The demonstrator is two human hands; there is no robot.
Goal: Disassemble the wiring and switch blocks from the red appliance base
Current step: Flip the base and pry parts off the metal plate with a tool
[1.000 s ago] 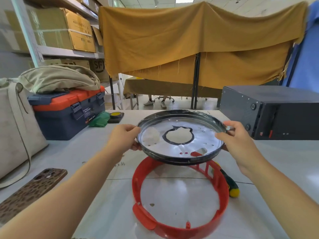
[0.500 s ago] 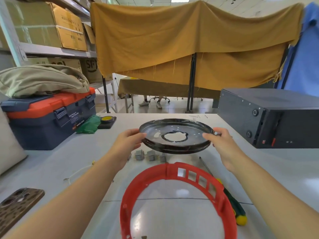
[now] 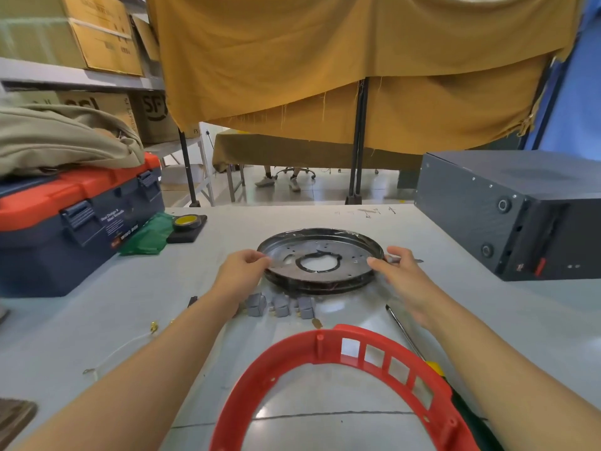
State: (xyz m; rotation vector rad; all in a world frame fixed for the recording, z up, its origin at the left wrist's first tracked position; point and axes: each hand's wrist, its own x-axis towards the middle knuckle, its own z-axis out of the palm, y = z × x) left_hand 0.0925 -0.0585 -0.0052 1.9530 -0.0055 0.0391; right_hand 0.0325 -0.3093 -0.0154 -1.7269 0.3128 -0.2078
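Observation:
The red ring-shaped appliance base lies on the white table close to me. Beyond it, three grey switch blocks sit in a row. Behind them a round black metal plate with a central hole lies low on the table, seemingly on top of another dark disc. My left hand pinches the plate's left rim. My right hand holds its right rim. A thin white wire with a brass terminal lies on the table to the left.
A screwdriver lies right of the red base, under my right forearm. A blue and orange toolbox with a beige bag on top stands at the left; a green cloth and tape roll lie beside it. At the right stands a dark grey metal box.
Both hands carried the black plate from above the red base forward and down, to the table beyond the switch blocks. The red base stayed in place.

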